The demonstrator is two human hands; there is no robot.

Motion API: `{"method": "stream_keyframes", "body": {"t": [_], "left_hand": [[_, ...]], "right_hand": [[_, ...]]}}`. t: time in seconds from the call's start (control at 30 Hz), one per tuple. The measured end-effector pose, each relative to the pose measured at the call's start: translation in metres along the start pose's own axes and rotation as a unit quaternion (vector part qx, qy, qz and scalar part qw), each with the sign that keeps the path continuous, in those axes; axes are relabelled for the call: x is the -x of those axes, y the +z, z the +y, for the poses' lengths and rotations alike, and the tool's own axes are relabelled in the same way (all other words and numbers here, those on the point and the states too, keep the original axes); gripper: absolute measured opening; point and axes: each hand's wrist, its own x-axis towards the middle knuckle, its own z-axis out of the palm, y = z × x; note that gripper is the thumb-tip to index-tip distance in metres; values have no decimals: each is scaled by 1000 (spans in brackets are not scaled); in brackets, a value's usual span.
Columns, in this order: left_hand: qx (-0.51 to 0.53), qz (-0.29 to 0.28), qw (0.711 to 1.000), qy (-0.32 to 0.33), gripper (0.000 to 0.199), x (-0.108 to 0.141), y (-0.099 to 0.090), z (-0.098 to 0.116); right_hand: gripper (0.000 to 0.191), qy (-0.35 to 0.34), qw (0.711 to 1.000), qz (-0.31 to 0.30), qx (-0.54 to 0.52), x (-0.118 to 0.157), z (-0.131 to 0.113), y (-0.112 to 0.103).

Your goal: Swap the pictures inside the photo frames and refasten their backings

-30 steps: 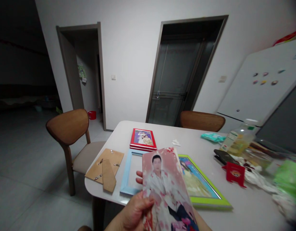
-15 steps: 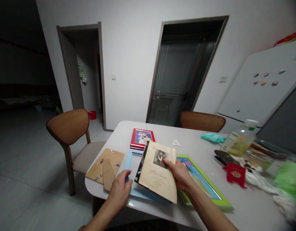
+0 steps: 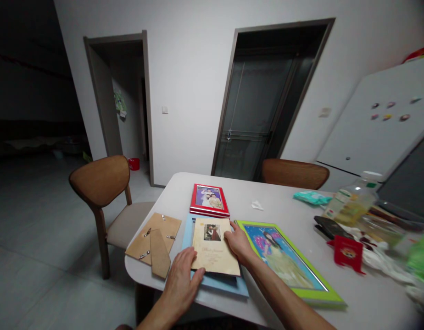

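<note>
A cream sheet printed with a small photo and script lies over a light blue picture frame on the table, dark backing showing along its lower edge. My right hand grips the sheet's right side, its thumb on top. My left hand touches the lower left corner, fingers stretched along the side and thumb apart at the bottom edge. Left of it lies a brown backing board with metal clips and a stand leg. To the right rests a lime green frame with a portrait.
Red picture frames are stacked behind the blue one. Scraps of white paper, a teal packet, a large bottle, a dark phone-like object and a red card are on the table. Wooden chairs stand around.
The cream sheet, earlier held up and tilted in my right hand, has come down flat over the blue frame. My left hand has moved right to its corner. The view has shifted slightly.
</note>
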Motion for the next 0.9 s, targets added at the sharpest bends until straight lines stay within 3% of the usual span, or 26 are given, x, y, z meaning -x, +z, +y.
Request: {"method": "stream_keyframes", "body": {"t": [0.3,0.43,0.53,0.77,0.9], "left_hand": [[-58,8,997,46,22,0,2,6],[-90,-23,995,29,13,-1,-2,14],[-112,-60,992,11,13,-2,-4,19],[-128,-99,987,-6,14,-5,-7,24],[-131,-97,987,-1,15,-6,-9,25]], "right_hand": [[40,-87,988,18,127,2,-2,8],[45,-154,951,54,263,7,1,10],[50,-163,920,78,348,9,6,11],[36,-205,889,15,409,16,5,16],[32,-256,867,-84,420,26,-7,19]]}}
